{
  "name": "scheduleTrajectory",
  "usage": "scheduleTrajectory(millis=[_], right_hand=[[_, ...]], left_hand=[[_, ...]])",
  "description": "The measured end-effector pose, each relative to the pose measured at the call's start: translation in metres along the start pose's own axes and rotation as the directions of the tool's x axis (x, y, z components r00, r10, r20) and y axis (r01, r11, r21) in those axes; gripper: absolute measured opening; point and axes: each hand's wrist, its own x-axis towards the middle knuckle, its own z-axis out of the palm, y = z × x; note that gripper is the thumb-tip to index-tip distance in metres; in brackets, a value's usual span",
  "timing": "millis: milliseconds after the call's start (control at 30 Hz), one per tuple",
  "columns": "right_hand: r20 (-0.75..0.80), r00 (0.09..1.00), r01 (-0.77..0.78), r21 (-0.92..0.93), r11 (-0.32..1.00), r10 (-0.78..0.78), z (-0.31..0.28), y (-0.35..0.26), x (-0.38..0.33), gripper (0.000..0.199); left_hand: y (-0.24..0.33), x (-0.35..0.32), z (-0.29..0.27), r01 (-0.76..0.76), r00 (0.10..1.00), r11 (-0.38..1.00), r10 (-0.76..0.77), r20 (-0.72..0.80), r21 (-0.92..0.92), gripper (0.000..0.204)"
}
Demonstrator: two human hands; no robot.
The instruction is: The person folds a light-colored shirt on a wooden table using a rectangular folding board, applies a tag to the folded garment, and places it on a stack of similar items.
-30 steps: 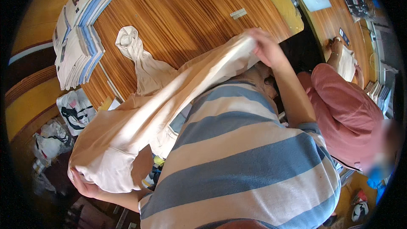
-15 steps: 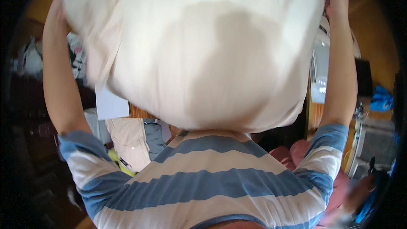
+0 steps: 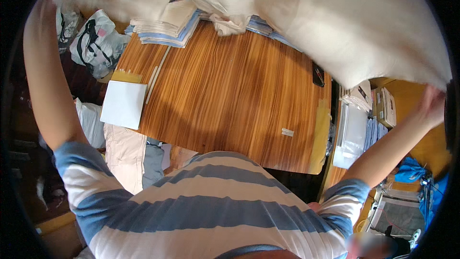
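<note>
A large cream cloth [image 3: 335, 24] spreads across the top of the view, raised above the table and blurred by motion. My right hand [image 3: 432, 107], at the far right, is closed on the cloth's lower right edge. At the upper left, my left hand [image 3: 46, 1] grips the cloth's other end; its fingers are partly lost in the dark rim. Below the cloth, the wood-grain table [image 3: 225, 86] shows. A stack of folded cream and blue garments [image 3: 167, 24] lies at the table's far left, partly covered by the cloth.
A white sheet [image 3: 123, 104] lies on the table's left edge beside a thin strip [image 3: 152, 84]. A black phone-like object [image 3: 318, 75] rests at the right. White plastic bags [image 3: 98, 43] stand left of the table. Clear plastic packs [image 3: 352, 132] lie on the right.
The cloth has swung up and away from my chest, uncovering the tabletop. My arms have spread wider, the right hand moving outward and down.
</note>
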Motion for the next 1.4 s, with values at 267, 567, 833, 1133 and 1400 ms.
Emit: scheduleTrajectory(millis=[267, 567, 833, 1133, 1400], right_hand=[[-0.386, 0.847, -0.394, 0.007, 0.919, 0.366, -0.010, 0.044, -0.420, 0.024], [-0.722, 0.409, -0.882, -0.155, 0.445, 0.559, -0.010, 0.003, -0.612, 0.035], [-0.649, 0.489, -0.841, -0.528, 0.117, 0.583, -0.067, -0.034, -0.661, 0.042], [-0.660, 0.589, -0.765, -0.641, 0.058, 0.466, -0.100, -0.050, -0.659, 0.040], [-0.733, 0.589, -0.745, -0.656, -0.124, 0.341, -0.114, -0.063, -0.681, 0.042]], left_hand=[[-0.231, -0.256, -0.068, 0.685, 0.698, 0.724, -0.619, -0.361, 0.081, 0.066], [-0.383, -0.432, -0.081, 0.924, 0.348, 0.368, -0.921, -0.175, -0.101, 0.047], [-0.378, -0.331, -0.036, 0.177, 0.925, 0.583, -0.373, 0.068, 0.793, 0.024], [-0.480, -0.172, 0.038, -0.220, 0.960, 0.280, -0.109, 0.259, 0.934, 0.046], [-0.495, -0.128, 0.023, -0.362, 0.828, 0.137, -0.407, 0.386, 0.922, 0.037]])
